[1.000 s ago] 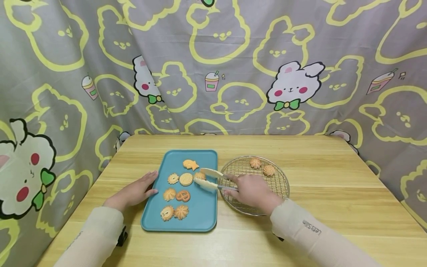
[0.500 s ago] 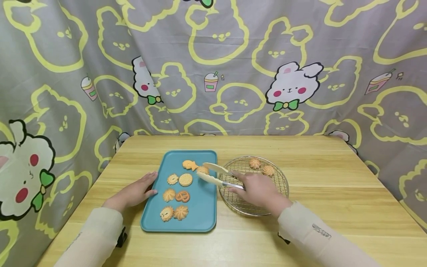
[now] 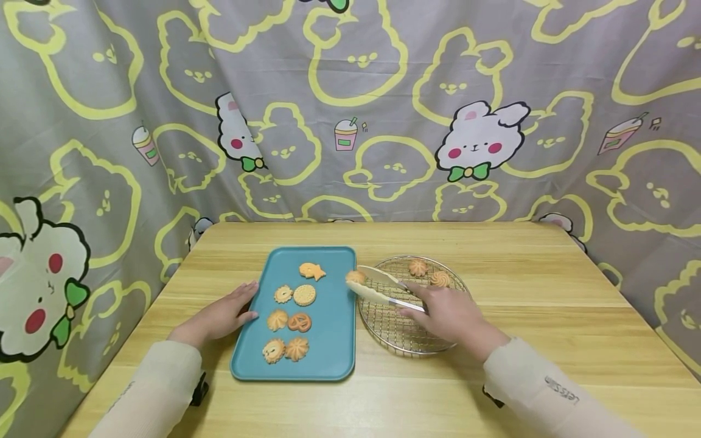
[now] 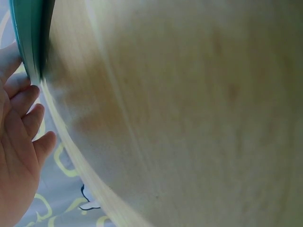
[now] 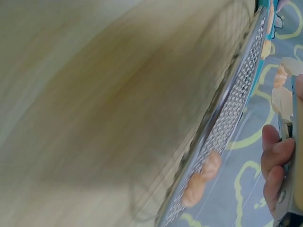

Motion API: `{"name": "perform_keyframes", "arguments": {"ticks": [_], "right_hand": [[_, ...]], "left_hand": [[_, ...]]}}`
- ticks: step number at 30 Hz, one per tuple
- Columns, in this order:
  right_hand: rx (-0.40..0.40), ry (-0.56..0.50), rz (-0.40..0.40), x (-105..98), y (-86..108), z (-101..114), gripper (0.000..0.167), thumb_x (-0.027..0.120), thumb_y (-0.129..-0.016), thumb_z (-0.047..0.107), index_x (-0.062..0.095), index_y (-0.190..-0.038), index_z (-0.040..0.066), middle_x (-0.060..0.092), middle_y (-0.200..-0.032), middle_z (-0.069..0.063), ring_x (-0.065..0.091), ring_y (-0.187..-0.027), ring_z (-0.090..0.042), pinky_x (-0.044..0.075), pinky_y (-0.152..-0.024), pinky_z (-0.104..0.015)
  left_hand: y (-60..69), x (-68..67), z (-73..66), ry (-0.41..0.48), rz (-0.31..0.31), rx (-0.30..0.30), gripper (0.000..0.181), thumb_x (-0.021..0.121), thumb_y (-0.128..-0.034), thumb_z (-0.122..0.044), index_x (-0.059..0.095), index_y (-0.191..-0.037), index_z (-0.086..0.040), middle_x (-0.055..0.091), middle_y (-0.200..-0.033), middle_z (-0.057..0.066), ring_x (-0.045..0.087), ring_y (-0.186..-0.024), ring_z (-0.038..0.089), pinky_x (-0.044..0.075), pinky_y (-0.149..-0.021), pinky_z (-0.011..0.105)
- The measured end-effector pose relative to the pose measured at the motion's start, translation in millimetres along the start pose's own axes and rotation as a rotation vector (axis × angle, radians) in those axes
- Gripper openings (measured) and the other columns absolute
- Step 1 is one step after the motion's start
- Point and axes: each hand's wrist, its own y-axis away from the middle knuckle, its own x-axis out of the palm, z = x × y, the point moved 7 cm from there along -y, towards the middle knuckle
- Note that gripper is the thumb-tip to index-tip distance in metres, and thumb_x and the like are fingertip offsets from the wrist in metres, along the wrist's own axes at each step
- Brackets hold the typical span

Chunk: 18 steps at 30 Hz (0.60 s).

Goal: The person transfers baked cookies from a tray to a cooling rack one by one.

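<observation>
My right hand grips a pair of tongs with pale tips and metal arms. Between the tips is a round cookie, above the right rim of the blue tray; the right wrist view also shows this cookie held clear of the rack. On the tray lie a fish-shaped cookie, a pretzel cookie and several round ones, such as a dotted cookie. My left hand rests at the tray's left edge, fingers extended; in the left wrist view its fingertips touch the tray's side.
A round wire rack stands right of the tray, partly under my right hand. Two swirled cookies lie at its back, one of them a fluted cookie. The wooden table ends at a patterned curtain.
The tongs have lifted the cookie from the tray's right part and carried it rightward to the tray's rim near the rack. My left hand stays in place.
</observation>
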Motion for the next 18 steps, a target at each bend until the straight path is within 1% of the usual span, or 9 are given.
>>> {"name": "perform_keyframes", "arguments": {"ticks": [2,3,6,9,10,13,18], "right_hand": [[0.007,0.003,0.001,-1,3.8,-6,0.064,0.058,-0.089,0.056,0.051,-0.140,0.017,0.046,-0.060,0.006,0.041,-0.048,-0.011,0.038,-0.043,-0.030],[0.008,0.014,-0.008,-3,5.6,-8,0.064,0.058,-0.089,0.056,0.052,-0.139,0.018,0.051,-0.063,0.006,0.044,-0.050,-0.011,0.039,-0.044,-0.031],[0.012,0.034,-0.019,-5,10.4,-16,0.063,0.059,-0.088,0.056,0.053,-0.138,0.017,0.058,-0.069,0.003,0.048,-0.053,-0.011,0.041,-0.044,-0.031],[0.016,0.048,-0.024,-6,15.0,-23,0.063,0.059,-0.088,0.056,0.055,-0.137,0.016,0.055,-0.067,0.005,0.046,-0.054,-0.010,0.040,-0.044,-0.030],[0.018,0.047,-0.020,-6,16.6,-25,0.063,0.059,-0.088,0.056,0.054,-0.137,0.016,0.050,-0.064,0.007,0.043,-0.053,-0.009,0.038,-0.043,-0.029],[0.015,0.051,-0.026,-8,21.7,-31,0.062,0.060,-0.088,0.054,0.055,-0.136,0.014,0.041,-0.060,0.009,0.039,-0.051,-0.008,0.037,-0.043,-0.028],[0.012,0.059,-0.038,-13,30.5,-40,0.062,0.061,-0.089,0.052,0.055,-0.136,0.013,0.044,-0.060,0.008,0.042,-0.052,-0.009,0.042,-0.046,-0.030]], "left_hand": [[-0.2,0.0,0.2,-0.001,0.002,-0.001,0.067,0.057,-0.0971,-0.027,0.027,-0.147,0.007,0.024,-0.151,0.026,0.019,-0.137,0.046,0.023,-0.107,0.059],[-0.3,0.0,0.1,-0.001,0.002,-0.001,0.067,0.057,-0.0972,-0.027,0.027,-0.147,0.006,0.024,-0.151,0.026,0.019,-0.137,0.046,0.023,-0.107,0.059],[0.1,-0.3,0.2,-0.003,0.002,-0.002,0.067,0.057,-0.0972,-0.027,0.027,-0.147,0.006,0.024,-0.151,0.026,0.019,-0.137,0.046,0.023,-0.107,0.059],[0.5,-0.5,-0.3,-0.001,-0.004,0.000,0.067,0.057,-0.0970,-0.026,0.027,-0.147,0.007,0.025,-0.150,0.027,0.020,-0.136,0.047,0.023,-0.107,0.059],[0.5,-0.3,-0.2,0.000,-0.006,0.002,0.067,0.057,-0.0968,-0.026,0.027,-0.146,0.007,0.025,-0.150,0.027,0.020,-0.136,0.047,0.024,-0.107,0.059],[0.1,-0.1,-0.7,-0.001,-0.013,0.011,0.067,0.058,-0.0967,-0.027,0.028,-0.146,0.008,0.026,-0.149,0.027,0.021,-0.136,0.047,0.024,-0.107,0.059],[0.6,-0.4,-1.4,-0.002,-0.012,0.013,0.067,0.057,-0.0967,-0.027,0.028,-0.146,0.008,0.026,-0.149,0.027,0.022,-0.135,0.047,0.024,-0.106,0.059]]}}
